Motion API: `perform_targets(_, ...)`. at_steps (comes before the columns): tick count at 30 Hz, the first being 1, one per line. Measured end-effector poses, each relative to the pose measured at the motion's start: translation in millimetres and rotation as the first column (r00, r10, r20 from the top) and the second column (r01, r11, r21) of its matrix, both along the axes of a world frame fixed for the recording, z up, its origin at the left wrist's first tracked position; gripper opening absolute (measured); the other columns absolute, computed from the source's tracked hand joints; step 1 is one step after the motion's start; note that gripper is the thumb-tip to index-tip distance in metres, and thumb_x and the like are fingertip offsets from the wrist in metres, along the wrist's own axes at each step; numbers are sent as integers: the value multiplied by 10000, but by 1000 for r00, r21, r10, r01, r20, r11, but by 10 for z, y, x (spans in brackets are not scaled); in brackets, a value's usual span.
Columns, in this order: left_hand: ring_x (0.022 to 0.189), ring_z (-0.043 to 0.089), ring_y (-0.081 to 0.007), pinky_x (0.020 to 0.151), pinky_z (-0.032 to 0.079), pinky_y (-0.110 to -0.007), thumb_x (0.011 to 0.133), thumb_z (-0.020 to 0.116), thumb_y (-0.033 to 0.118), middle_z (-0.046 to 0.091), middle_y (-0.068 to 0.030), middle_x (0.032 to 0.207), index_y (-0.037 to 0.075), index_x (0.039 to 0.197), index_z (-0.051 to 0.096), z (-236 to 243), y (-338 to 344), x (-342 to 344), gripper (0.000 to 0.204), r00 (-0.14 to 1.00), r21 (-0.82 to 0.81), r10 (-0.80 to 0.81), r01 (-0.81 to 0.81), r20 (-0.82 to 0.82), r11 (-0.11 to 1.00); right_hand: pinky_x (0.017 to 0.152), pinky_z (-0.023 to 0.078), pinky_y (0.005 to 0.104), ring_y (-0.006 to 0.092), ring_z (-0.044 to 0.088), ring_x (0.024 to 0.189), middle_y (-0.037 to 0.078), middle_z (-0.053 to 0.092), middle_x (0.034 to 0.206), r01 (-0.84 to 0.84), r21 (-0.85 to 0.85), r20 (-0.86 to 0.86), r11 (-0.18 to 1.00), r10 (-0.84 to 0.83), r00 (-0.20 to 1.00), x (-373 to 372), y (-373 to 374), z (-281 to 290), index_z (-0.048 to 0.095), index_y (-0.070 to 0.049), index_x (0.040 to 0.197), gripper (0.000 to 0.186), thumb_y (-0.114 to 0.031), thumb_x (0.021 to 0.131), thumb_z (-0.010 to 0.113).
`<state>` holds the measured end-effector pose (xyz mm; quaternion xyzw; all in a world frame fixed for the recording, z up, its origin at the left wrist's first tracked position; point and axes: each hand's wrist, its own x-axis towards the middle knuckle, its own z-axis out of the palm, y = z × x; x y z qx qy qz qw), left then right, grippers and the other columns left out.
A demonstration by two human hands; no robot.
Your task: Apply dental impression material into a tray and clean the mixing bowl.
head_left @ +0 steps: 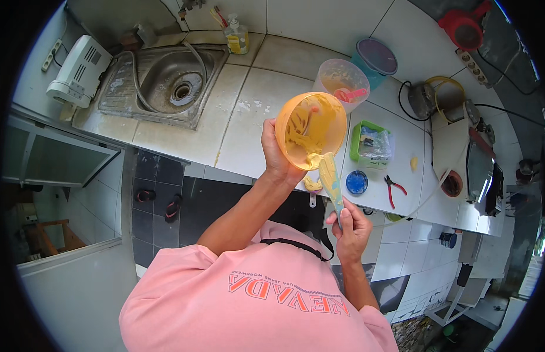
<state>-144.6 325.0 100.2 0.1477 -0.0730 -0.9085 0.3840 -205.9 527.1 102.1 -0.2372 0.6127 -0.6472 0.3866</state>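
Desk (240,126) first: pale tiles from the sink (117,71) on the left round to the clutter on the right, with the worker bent over it. Behind stand a clear tub (343,70) with a pink tool in it and a teal tub with a purple lid (377,54).

Bowl (282,119) next: orange, held up over the desk's near edge and tipped so I can see its mouth, the inside coated with yellow paste (325,120). Left grip (278,157) is wrapped round its lower left side. I'd judge it light, thin plastic, unlikely to break but slick wherever paste reaches; best held low on the outer wall, clear of the smeared lip.

Green box (355,144) sits to its right on the desk, plastic bags inside.

Spatula (331,176) comes after, its tip by the bowl's near rim, the blade daubed yellow. Right grip (352,230) is closed about its handle. It looks light, with some give in the blade; I'd hold it well back, where it seems cleaner, since paste would make it slide.

Smaller again: red-handled pliers (392,190), then a blue lid (357,182), lying apart.
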Motion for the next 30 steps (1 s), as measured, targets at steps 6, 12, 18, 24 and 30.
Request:
perform_targets(6,1081,582,-267,886,508,-434,898,243,416,588,-129,1187,50,1238,544,-74,457,-151,583,982,-12,146,-146,124,989,421,266,159,12,358,460,46,620,704,-218,100,309,971,178,934,-472,229,-179,602,37,1206,295,-110,959,532)
perform_targets(12,1064,595,-284,908,504,-445,906,281,399,576,-145,1214,38,1245,535,-84,884,-108,556,989,73,58,-68,134,995,547,474,259,124,598,580,86,669,750,-289,158,-631,944,322,706,-1047,795,97,684,-14,1099,240,-7,868,621)
perform_targets(18,1075,594,-276,923,491,-455,897,324,367,602,-146,1177,38,1223,545,-127,1188,-122,513,981,117,-41,19,191,993,524,481,307,190,619,607,61,652,800,-445,196,-897,874,344,279,-1370,413,408,711,-83,1040,240,-22,812,668)
perform_targets(24,1110,564,-307,954,469,-502,912,306,358,564,-151,1234,39,1288,499,-355,1382,-39,530,971,247,-68,10,229,969,510,463,307,191,599,563,73,638,706,-611,376,-775,697,598,205,-1396,470,266,708,-57,1031,227,-51,813,645)
perform_targets(30,1060,571,-286,946,470,-488,901,329,313,584,-136,1150,29,1223,534,-507,1538,-60,476,888,286,145,-290,436,913,481,414,230,83,562,530,51,654,665,-660,405,96,633,688,719,-1431,508,107,683,3,1088,243,-102,904,565)
